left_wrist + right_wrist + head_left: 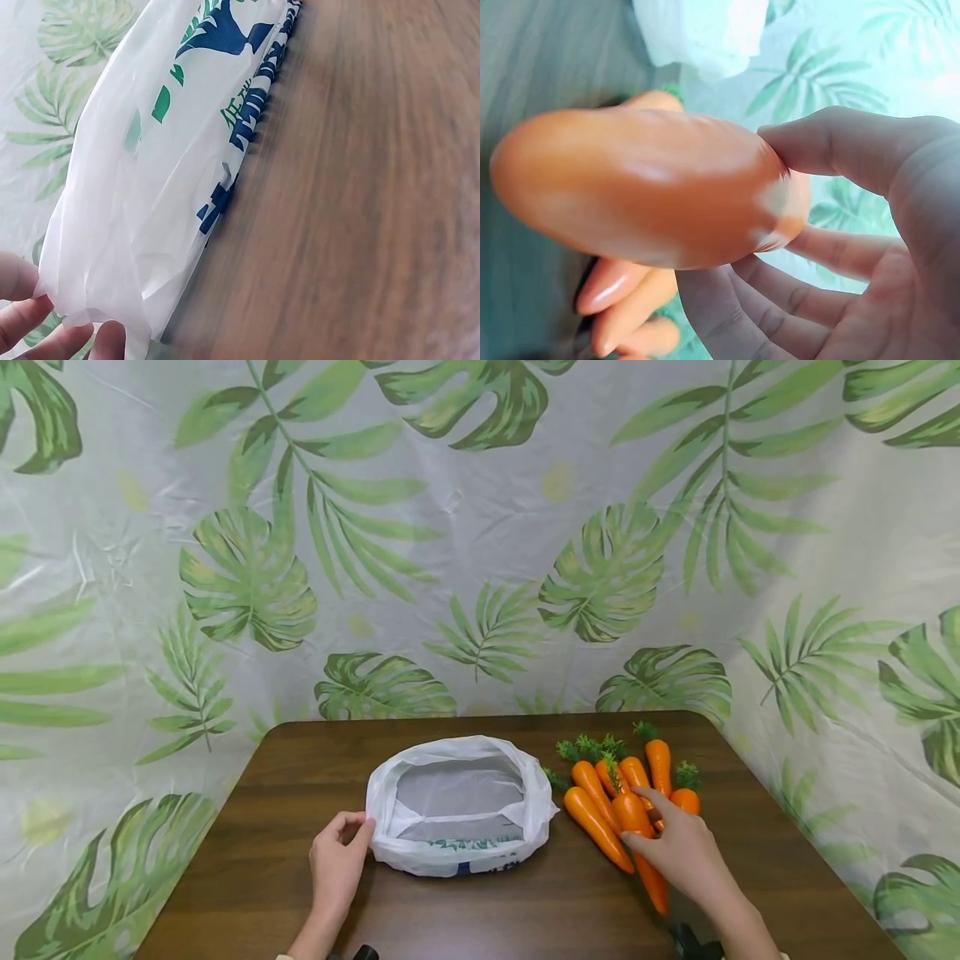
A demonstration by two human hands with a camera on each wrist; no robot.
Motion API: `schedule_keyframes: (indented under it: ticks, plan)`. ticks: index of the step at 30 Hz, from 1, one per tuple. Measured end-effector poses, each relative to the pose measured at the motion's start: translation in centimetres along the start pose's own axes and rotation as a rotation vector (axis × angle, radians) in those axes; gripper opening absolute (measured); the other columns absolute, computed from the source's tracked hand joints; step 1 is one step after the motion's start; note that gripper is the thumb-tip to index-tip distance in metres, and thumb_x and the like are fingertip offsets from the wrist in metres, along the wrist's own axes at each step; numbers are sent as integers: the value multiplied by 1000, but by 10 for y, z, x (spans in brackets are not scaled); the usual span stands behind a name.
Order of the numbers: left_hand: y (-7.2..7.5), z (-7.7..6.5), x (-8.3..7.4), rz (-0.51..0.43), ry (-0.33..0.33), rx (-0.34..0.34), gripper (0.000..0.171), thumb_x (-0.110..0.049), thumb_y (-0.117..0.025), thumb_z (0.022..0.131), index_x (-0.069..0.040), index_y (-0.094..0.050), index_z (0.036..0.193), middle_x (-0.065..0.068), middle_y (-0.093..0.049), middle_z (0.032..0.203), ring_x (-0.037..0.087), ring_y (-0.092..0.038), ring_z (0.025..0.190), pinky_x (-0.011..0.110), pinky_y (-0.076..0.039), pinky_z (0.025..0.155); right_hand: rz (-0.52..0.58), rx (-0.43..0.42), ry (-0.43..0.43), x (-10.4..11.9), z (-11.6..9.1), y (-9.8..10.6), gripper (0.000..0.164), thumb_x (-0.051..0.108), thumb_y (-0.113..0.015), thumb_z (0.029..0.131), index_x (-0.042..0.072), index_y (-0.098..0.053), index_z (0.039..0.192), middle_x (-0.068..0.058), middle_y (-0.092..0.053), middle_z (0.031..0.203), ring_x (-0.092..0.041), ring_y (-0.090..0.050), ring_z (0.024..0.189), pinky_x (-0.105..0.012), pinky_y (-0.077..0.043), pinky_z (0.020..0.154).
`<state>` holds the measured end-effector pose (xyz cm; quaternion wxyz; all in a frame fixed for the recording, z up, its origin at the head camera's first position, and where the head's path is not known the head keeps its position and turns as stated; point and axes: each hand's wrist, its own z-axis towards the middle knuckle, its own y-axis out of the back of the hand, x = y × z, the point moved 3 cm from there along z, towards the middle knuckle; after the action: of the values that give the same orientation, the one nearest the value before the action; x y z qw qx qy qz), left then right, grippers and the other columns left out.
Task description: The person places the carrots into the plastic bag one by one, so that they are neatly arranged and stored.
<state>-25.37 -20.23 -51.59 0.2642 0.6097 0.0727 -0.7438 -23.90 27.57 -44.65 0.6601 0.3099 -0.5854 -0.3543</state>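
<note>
A white plastic bag (461, 864) with green and blue print stands wide-mouthed on the table, its rim folded outward. At its left edge my left hand (339, 860) pinches the rim; in the left wrist view the fingertips (71, 341) touch the white film. My right hand (684, 847) grips a carrot (651, 872) near its leafy top, thumb on one side and fingers on the other. In the right wrist view this carrot (645, 187) points toward the camera, raised over the others. Several more carrots (597, 828) lie beside and beneath it, right of the bag.
The brown wooden table (300, 768) has rounded far corners. Behind it hangs a pale curtain (495, 527) printed with green leaves. Green tops (592, 747) of the carrots point mostly toward the far edge, close to the bag's right side.
</note>
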Motion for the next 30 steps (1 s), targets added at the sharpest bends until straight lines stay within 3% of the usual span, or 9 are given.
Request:
schedule_keyframes:
  ticks: [11,20,30]
  plan:
    - [3,1,1,54,-17,-24,8,-15,-78,89,-8,-75,91,4,-75,98,14,-67,91,20,-53,62,80,5,86,39,13,1,68,30,-80,85,16,-51,145,-11,-69,111,-19,-65,84,-31,-52,61]
    - [4,4,-3,101,-59,-37,6,-16,-77,89,-11,-75,90,0,-75,97,16,-67,104,17,-46,80,40,-33,164,71,21,1,66,27,-79,85,18,-51,144,-9,-69,112,-18,-65,82,-33,-51,63]
    - [1,2,-1,99,-73,-47,11,-20,-77,89,-10,-75,90,0,-76,95,16,-68,101,29,-49,81,-5,13,215,96,35,-15,69,28,-80,84,20,-51,146,-4,-69,109,-17,-63,80,-33,-51,65]
